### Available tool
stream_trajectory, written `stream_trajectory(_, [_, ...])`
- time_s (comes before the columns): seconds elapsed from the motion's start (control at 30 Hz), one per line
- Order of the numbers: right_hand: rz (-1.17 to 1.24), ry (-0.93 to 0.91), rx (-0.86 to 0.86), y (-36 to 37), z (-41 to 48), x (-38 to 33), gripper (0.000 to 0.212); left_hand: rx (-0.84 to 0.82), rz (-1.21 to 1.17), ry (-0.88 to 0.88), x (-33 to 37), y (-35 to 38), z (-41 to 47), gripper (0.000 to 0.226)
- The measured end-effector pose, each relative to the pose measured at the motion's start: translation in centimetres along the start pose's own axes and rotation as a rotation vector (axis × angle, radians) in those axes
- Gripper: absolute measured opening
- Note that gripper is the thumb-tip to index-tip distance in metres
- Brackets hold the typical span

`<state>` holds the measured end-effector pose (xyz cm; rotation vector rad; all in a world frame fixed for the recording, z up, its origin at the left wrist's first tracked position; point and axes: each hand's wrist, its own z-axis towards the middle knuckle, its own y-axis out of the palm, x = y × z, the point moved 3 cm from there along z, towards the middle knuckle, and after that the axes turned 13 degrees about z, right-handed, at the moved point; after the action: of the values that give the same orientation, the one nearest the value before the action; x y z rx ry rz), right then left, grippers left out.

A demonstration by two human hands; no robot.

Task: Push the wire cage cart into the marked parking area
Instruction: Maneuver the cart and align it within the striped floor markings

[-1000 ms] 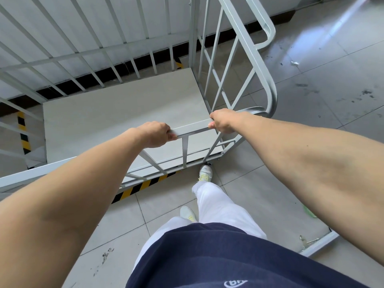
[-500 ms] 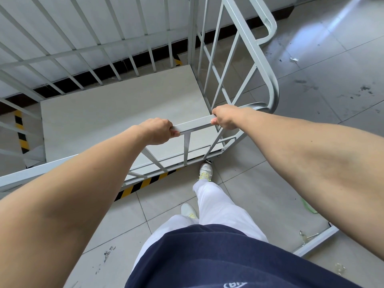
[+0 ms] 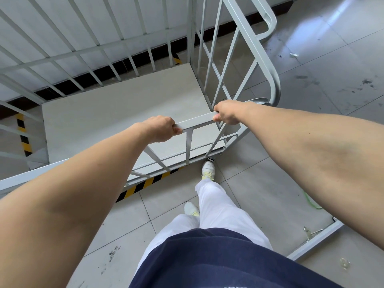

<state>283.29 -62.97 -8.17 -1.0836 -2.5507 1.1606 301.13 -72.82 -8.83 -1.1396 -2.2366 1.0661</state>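
Grey tiled floor [image 3: 332,59], scuffed w/ dark marks, white wall [image 3: 104,21] w/ black skirting at far side. Wire cage cart [image 3: 256,53] stands on it right in front of the person, far side close to the wall, barred sides up on the far side, L & R. Its flat pale deck [image 3: 124,113] carries nothing visible. Navy top [image 3: 218,256] and white trousers [image 3: 216,204] at bottom of view, both forearms stretched out to the cart.

Near top rail [image 3: 197,121] runs flat across, slightly tilted in view. L hand [image 3: 160,129] wraps it from above: fingers curled over the far edge, thumb tip showing under the rail. R hand [image 3: 228,113] grips the same rail near the cart's R corner, where the rail meets the curved side tube, fingers folded round, thumb below. A bare stretch of rail btwn the two hands.

Yellow-black tape line [image 3: 145,183] shows on the floor just under the cart's near lower edge; a second strip [image 3: 22,134] is seen thru the L bars, beside the deck.

One white shoe [image 3: 208,169] forward, just beside the cart's near R corner; the other [image 3: 191,208] behind it. Loose grey metal bar [image 3: 315,242] lies on the floor at R, w/ a green strip [image 3: 311,202] near it.
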Motion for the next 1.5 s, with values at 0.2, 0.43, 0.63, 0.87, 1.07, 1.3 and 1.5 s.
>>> stream_trajectory(0.2, [-0.004,-0.015,0.001,0.1,-0.2,0.2,0.042,-0.020,0.013,0.007,0.0,0.0,0.2,0.045])
stream_trajectory(0.43, [0.018,-0.019,-0.010,0.1,-0.3,0.2,0.041,-0.029,0.028,0.008,0.0,-0.2,0.3,0.048])
stream_trajectory(0.63, [0.019,-0.033,0.015,0.4,-0.3,0.0,0.042,-0.017,0.032,0.006,-0.1,-0.1,0.1,0.048])
stream_trajectory(0.87, [-0.008,-0.045,0.027,0.6,0.0,0.0,0.041,-0.017,0.020,-0.024,-0.1,0.0,0.0,0.047])
stream_trajectory(1.07, [0.002,-0.047,0.021,0.3,0.3,0.4,0.043,-0.036,0.019,-0.040,0.1,-0.3,0.0,0.047])
stream_trajectory(1.3, [0.032,-0.071,0.007,0.4,-0.1,0.5,0.044,-0.106,0.014,-0.052,0.6,-0.8,-0.3,0.050])
stream_trajectory(1.5, [-0.011,-0.099,-0.062,-0.4,-0.1,0.3,0.046,-0.170,0.034,-0.066,0.9,-1.5,-0.5,0.047])
